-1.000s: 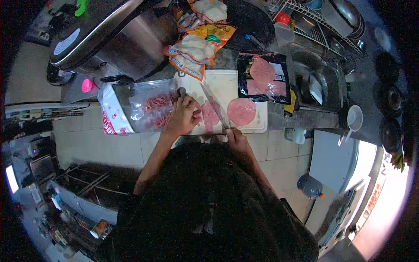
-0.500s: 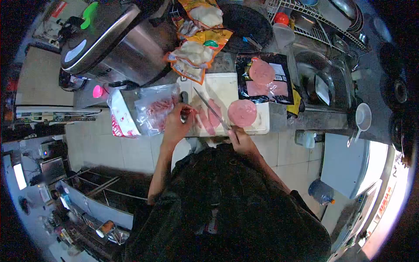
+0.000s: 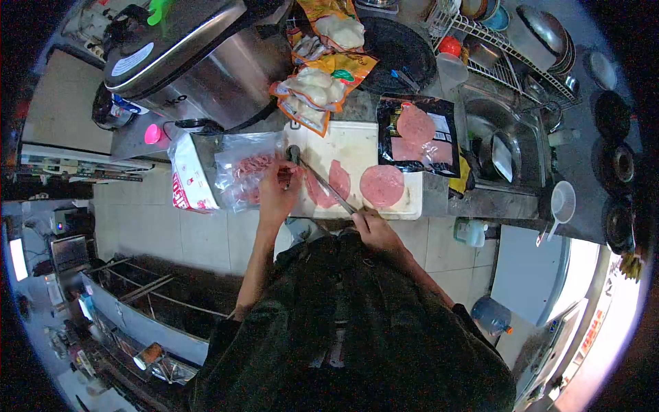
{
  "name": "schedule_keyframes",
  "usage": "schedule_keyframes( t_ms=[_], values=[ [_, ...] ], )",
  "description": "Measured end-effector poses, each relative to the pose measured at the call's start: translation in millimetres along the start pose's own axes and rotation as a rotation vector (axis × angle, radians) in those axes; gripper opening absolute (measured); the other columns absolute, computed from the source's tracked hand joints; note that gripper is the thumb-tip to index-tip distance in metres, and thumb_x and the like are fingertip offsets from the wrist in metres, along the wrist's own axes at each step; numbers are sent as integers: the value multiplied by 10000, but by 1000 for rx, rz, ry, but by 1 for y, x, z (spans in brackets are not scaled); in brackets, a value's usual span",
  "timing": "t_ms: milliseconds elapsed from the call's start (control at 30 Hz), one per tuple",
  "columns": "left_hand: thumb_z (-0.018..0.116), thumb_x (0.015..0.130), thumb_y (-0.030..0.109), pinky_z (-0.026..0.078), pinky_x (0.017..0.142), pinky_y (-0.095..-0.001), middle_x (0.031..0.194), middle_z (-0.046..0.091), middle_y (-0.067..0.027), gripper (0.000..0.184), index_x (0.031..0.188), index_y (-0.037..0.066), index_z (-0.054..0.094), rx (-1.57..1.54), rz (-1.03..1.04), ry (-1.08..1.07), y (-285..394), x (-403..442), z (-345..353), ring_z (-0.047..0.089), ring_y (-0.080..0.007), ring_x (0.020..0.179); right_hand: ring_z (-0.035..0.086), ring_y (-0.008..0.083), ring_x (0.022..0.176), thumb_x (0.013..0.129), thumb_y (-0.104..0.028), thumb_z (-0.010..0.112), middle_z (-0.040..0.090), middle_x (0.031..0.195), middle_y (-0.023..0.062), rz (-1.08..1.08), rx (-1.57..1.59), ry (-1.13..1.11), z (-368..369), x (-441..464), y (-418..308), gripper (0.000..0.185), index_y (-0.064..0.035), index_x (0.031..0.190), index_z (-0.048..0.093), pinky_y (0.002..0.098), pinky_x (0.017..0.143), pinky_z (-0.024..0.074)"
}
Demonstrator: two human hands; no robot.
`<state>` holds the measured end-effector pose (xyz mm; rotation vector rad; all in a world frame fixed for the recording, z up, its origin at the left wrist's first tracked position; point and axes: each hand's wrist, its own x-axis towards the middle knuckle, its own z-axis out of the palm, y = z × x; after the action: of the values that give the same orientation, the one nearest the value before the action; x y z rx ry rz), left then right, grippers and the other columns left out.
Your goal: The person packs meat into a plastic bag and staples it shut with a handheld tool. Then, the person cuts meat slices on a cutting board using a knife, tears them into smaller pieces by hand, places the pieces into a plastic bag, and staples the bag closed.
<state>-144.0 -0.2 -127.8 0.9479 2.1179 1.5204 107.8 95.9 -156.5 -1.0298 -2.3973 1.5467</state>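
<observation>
Gripping a slender metal knife (image 3: 329, 187)

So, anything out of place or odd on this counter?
Two things: the white plastic bag with red lettering appears to hang past the grey counter's front edge, and the black-and-clear sliced-meat package overlaps the white rectangular cutting board's corner.

Your grey bench (image 3: 434, 196) carries a cutting board (image 3: 357, 145) centrally, a steel cooker (image 3: 220, 77) at ten o'clock, a round black tray (image 3: 401, 53) at one.
</observation>
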Motion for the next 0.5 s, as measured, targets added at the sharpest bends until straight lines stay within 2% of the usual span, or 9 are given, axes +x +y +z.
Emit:
schedule_keyframes(
  t_ms=[67, 200, 233, 400, 433, 500],
  values=[
    [702, 906, 14, 564, 723, -292, 918, 713, -108, 144, 1016, -16, 615, 21, 46, 23, 5, -3, -4, 703, -152, 792, 608, 488, 1065, 1043, -285, 501, 643, 1080, 310, -43, -35, -4, 5, 3, 12, 361, 45, 1097, 637, 510, 933, 480],
    [689, 921, 9, 561, 731, -283, 939, 692, -88, 161, 1056, -2, 601, -13, 8, 49, 16, -16, -5, 687, -140, 836, 608, 493, 1048, 1045, -297, 501, 638, 1052, 319, -70, -5, -35, 2, 3, 17, 368, 45, 1098, 628, 520, 919, 483],
    [689, 917, -2, 565, 770, -286, 955, 689, -88, 169, 1061, 1, 599, -28, -11, 71, 22, -19, -4, 686, -144, 886, 606, 496, 1052, 1046, -300, 500, 636, 1060, 321, -48, 11, -34, 0, 3, 17, 371, 44, 1116, 620, 519, 920, 482],
    [678, 903, -31, 570, 844, -297, 1011, 680, -99, 193, 1073, 0, 592, -101, -57, 100, 23, -21, 2, 680, -159, 934, 586, 509, 1094, 1051, -308, 498, 628, 1105, 327, 76, 19, -56, 0, 3, 29, 383, 43, 1179, 582, 512, 946, 465],
    [676, 902, -35, 570, 847, -297, 1019, 679, -101, 197, 1077, 0, 592, -92, -48, 102, 26, -21, 2, 679, -160, 938, 576, 533, 1072, 1055, -310, 487, 629, 1101, 320, 15, 38, -25, 1, 3, 30, 380, 46, 1150, 578, 525, 943, 458],
    [673, 898, -42, 569, 851, -296, 1028, 678, -105, 210, 1087, -1, 593, -52, -23, 109, 30, -19, 0, 678, -163, 942, 616, 481, 965, 1061, -335, 482, 646, 1001, 276, 1, 63, 74, 2, -2, 22, 390, 38, 1120, 580, 503, 881, 482]
  ],
)
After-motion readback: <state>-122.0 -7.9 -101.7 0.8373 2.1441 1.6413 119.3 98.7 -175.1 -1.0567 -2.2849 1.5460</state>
